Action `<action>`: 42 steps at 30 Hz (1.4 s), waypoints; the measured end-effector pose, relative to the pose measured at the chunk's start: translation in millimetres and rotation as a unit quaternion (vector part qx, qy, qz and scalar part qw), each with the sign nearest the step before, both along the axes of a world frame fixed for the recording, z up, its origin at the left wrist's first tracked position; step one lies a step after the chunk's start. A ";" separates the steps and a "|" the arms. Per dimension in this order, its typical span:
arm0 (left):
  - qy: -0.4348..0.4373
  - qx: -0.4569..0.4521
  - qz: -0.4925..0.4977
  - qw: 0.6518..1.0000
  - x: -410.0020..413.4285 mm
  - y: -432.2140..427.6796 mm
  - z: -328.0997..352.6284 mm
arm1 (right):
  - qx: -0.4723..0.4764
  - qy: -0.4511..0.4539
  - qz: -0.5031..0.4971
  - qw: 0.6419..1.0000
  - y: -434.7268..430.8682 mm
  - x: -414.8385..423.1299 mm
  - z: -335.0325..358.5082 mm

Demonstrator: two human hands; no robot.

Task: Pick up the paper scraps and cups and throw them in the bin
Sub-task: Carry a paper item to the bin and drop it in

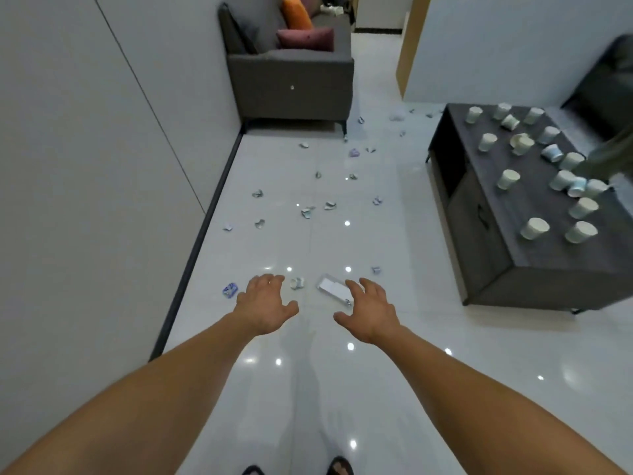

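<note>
Both hands, left and right, reach out spread-fingered and empty over floor littered with paper scraps; cups crowd the right surface.

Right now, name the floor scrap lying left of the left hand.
The blue-patterned scrap by the dark skirting, beside the left hand; the others lie ahead or right.

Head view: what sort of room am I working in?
Probably a living room or lounge: a grey sofa with cushions, a low dark table covered in paper cups, and a glossy tiled floor strewn with scraps.
</note>
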State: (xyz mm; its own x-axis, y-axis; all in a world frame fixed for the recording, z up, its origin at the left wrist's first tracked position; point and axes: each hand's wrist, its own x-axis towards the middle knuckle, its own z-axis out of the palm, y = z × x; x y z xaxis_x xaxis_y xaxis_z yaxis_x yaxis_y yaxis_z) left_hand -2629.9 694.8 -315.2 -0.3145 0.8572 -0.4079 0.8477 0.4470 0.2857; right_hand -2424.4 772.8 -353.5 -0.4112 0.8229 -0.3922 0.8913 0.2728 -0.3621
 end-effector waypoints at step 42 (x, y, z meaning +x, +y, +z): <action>-0.160 -0.130 0.189 0.960 59.0 565.7 -278.1 | -0.160 -0.135 0.159 0.965 623.4 26.2 -301.9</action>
